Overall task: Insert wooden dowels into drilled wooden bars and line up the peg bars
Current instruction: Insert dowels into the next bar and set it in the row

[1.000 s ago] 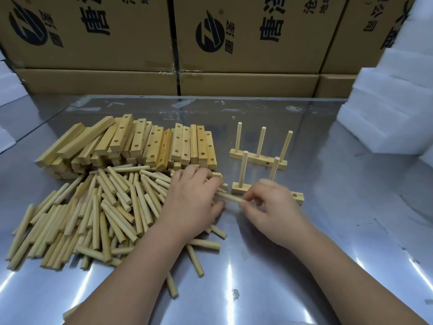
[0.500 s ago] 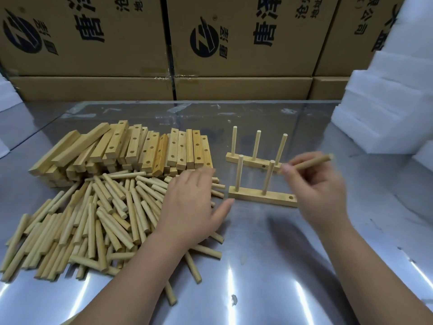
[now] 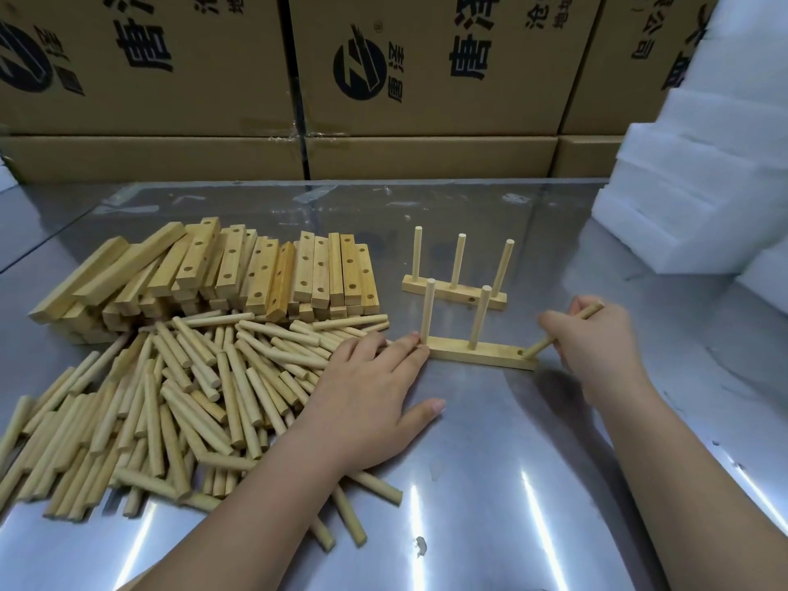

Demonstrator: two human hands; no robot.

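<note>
A near drilled bar [image 3: 490, 355] lies on the steel table with two upright dowels in it. My right hand [image 3: 592, 341] grips a third dowel [image 3: 538, 346], tilted, its lower tip at the bar's right end hole. My left hand [image 3: 371, 398] lies flat on the table, its fingertips touching the bar's left end beside the first dowel. Behind stands a finished peg bar [image 3: 454, 293] with three upright dowels. A heap of loose dowels [image 3: 170, 398] lies at the left, partly under my left hand, and a stack of drilled bars [image 3: 239, 275] lies behind it.
Cardboard boxes [image 3: 426, 78] line the table's far edge. White foam blocks [image 3: 699, 185] are stacked at the right. Bare steel tabletop [image 3: 511, 484] shows in front of the near bar and to its right.
My right hand took a dowel from my left hand, lifted it to the right, then lowered its tip to the bar's right end hole. My left hand slid right to the bar's left end.
</note>
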